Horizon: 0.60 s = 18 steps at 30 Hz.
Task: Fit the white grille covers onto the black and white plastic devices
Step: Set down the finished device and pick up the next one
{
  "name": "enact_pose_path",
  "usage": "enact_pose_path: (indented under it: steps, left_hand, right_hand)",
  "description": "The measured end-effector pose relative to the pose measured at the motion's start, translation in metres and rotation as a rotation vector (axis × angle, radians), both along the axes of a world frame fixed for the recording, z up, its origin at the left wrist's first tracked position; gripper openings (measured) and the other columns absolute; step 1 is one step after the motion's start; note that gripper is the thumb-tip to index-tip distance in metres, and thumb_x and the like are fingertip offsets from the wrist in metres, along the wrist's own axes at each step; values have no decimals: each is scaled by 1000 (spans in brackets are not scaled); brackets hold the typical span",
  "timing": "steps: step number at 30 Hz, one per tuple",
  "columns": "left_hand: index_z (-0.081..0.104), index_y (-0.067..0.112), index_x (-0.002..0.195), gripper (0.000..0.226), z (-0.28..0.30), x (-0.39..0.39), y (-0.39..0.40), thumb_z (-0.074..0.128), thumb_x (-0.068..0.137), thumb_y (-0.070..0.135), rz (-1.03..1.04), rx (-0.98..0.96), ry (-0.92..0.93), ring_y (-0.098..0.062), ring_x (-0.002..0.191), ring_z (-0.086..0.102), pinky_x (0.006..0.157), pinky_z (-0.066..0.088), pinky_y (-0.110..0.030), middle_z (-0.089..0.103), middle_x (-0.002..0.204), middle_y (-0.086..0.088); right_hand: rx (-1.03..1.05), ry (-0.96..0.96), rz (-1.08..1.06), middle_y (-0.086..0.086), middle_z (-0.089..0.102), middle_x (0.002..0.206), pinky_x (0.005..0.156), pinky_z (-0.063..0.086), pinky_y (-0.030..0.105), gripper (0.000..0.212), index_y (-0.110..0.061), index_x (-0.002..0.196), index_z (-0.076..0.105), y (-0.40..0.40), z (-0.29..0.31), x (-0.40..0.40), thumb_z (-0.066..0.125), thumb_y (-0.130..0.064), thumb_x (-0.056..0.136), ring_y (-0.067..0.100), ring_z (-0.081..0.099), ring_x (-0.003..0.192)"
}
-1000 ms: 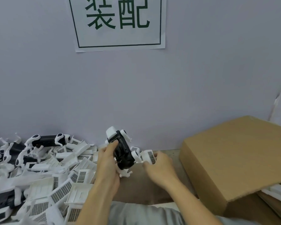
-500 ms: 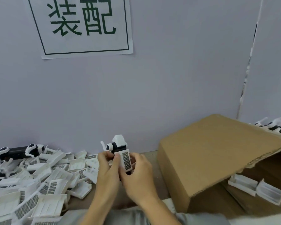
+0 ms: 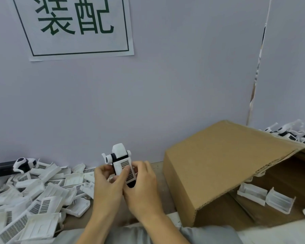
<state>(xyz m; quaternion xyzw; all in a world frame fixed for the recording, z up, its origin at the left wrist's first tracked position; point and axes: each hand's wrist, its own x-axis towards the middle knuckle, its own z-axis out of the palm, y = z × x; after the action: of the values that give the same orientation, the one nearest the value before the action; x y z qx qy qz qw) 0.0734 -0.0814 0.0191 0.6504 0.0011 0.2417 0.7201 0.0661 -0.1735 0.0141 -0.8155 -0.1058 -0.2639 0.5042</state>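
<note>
A pale lilac-grey wall [image 3: 174, 88] fills the far side of the scene, flat and evenly lit with no hard shadows. High on its left hangs a white paper sign [image 3: 77, 27] with a thin dark green border and two large dark green Chinese characters, its top cut off by the frame. To the right, a ragged vertical seam [image 3: 257, 71] with torn white edges separates this wall from a second panel [image 3: 289, 67] of the same colour. Below the wall runs a brownish-grey surface [image 3: 158, 173], meeting it along a straight far edge.
</note>
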Motion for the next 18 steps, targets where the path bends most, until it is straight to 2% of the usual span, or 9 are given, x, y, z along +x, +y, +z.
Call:
enact_pose_path:
  steps: [3, 5, 7, 9, 10, 12, 14, 18]
  left_hand:
    - [60, 6, 115, 27, 3, -1, -1, 70, 90, 8, -70, -148, 36, -16, 84, 75, 63, 58, -22, 76, 98, -7]
    - [68, 5, 112, 20, 5, -1, 2, 65, 93, 9, -134, -217, 68, -23, 87, 75, 65, 59, -26, 77, 99, -12]
    - [71, 5, 110, 18, 6, -1, 5, 62, 95, 10, -145, -248, 95, -28, 89, 74, 72, 60, -35, 76, 100, -16]
    - [71, 5, 109, 18, 7, -1, 9, 64, 94, 11, -129, -233, 98, -32, 93, 73, 83, 58, -45, 75, 101, -18]
    - [71, 6, 108, 18, 7, -2, 10, 65, 93, 11, -125, -214, 91, -31, 93, 73, 83, 58, -45, 75, 100, -17]
    - [72, 9, 107, 16, 7, -3, 10, 66, 92, 12, -143, -174, 69, -26, 90, 74, 72, 59, -36, 76, 96, -12]
    - [74, 14, 103, 14, 7, -4, 9, 66, 92, 13, -161, -132, 53, -22, 88, 75, 65, 59, -28, 77, 94, -9]
    - [77, 20, 103, 17, 5, -4, 11, 63, 95, 13, -158, -11, 46, -20, 92, 74, 75, 55, -32, 77, 97, -7]
  right_hand:
    - [15, -14, 36, -18, 48, 106, 82, 51, 23, 34, -32, 115, 56, -1, 1, 0, 65, -50, 88, 4, 53, 97]
    - [28, -15, 94, -18, 51, 106, 84, 51, 19, 33, -34, 117, 59, -4, 1, 0, 65, -46, 86, 2, 56, 98]
    - [98, 9, 162, -16, 58, 106, 82, 50, 14, 24, -39, 110, 61, -6, 1, 0, 65, -38, 86, 1, 59, 98]
    - [267, 103, 228, -11, 65, 105, 77, 50, 13, 14, -42, 103, 62, -6, 4, 0, 65, -32, 92, 1, 63, 95]
    - [352, 155, 265, -9, 69, 104, 75, 51, 13, 12, -39, 104, 65, -5, 6, 1, 63, -30, 96, 1, 65, 94]
    - [466, 228, 315, -6, 74, 103, 73, 52, 14, 15, -27, 110, 71, -6, 8, 3, 60, -27, 100, 1, 68, 92]
    - [509, 260, 338, -6, 76, 102, 72, 52, 13, 20, -22, 114, 72, -8, 10, 3, 58, -26, 101, 1, 69, 92]
    - [525, 297, 368, -6, 77, 100, 72, 54, 15, 19, -23, 111, 73, -8, 12, 0, 59, -28, 100, 2, 71, 93]
